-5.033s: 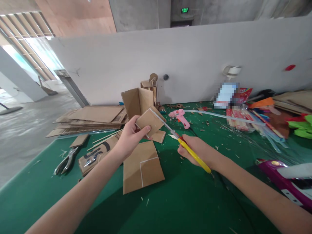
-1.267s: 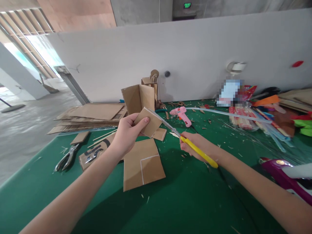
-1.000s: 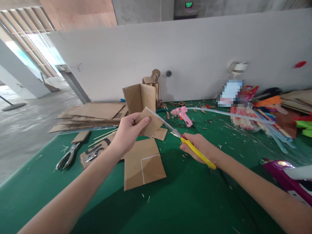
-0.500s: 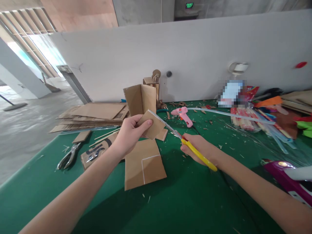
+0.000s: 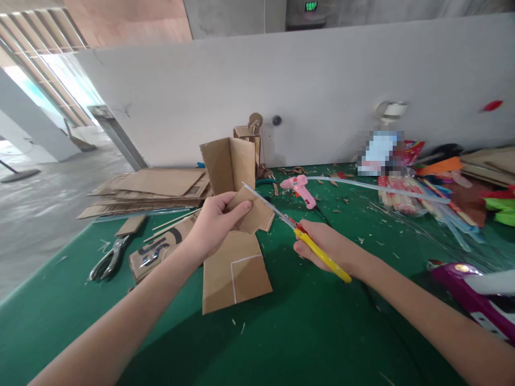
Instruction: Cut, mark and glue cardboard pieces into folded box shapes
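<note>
Pinched between the thumb and fingers of my left hand [image 5: 219,220] is a small cardboard piece [image 5: 254,213], held tilted above the table. My right hand [image 5: 317,241] is closed around the yellow handles of a pair of scissors [image 5: 325,256]. The scissors' blades lie along the upper right edge of the piece, their tip reaching its top corner. Below my left hand, a larger cardboard sheet [image 5: 237,279] with a white L-shaped line rests on the green table [image 5: 306,332]. Behind the held piece stands a folded cardboard panel [image 5: 229,163].
A pink glue gun [image 5: 300,188] lies beyond my right hand. Stacked cardboard [image 5: 153,185] and metal pliers [image 5: 110,257] are at the left. Several packaged sticks [image 5: 402,195] and a purple device [image 5: 462,289] occupy the right. A white wall [image 5: 193,102] borders the back.
The view has shifted slightly. The scissors' handles have come a little closer to the cardboard piece, and their blades look more nearly closed along its edge. Both hands keep their holds.
</note>
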The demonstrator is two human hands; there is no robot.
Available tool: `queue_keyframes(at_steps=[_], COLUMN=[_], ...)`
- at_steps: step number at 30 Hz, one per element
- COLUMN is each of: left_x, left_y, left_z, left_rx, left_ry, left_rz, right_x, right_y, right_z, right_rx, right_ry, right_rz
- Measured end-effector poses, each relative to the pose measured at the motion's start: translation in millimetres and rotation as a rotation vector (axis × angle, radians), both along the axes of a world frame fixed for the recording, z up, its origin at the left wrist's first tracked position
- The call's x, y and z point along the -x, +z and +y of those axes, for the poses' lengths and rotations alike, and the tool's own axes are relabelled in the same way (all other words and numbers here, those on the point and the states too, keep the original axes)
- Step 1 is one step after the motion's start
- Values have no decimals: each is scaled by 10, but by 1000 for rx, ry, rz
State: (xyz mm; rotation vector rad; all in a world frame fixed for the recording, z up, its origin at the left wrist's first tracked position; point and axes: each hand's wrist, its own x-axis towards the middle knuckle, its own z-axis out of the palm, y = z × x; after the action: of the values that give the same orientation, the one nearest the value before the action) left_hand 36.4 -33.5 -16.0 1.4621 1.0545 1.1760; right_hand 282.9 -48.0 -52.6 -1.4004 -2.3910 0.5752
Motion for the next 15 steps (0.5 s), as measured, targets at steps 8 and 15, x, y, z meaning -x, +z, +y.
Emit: queue_keyframes(at_steps=[8, 15], left_x=[-17, -5], left_y=[8, 39], left_z=[-19, -24], left_rx=[34, 26], left_ry=[-22, -50], left_rz=[-18, 54], right_x=[92, 60], right_y=[37, 24], right_z=[-50, -60], right_rx=[-19, -58], right_ry=[-64, -40], right_rz=[-18, -43])
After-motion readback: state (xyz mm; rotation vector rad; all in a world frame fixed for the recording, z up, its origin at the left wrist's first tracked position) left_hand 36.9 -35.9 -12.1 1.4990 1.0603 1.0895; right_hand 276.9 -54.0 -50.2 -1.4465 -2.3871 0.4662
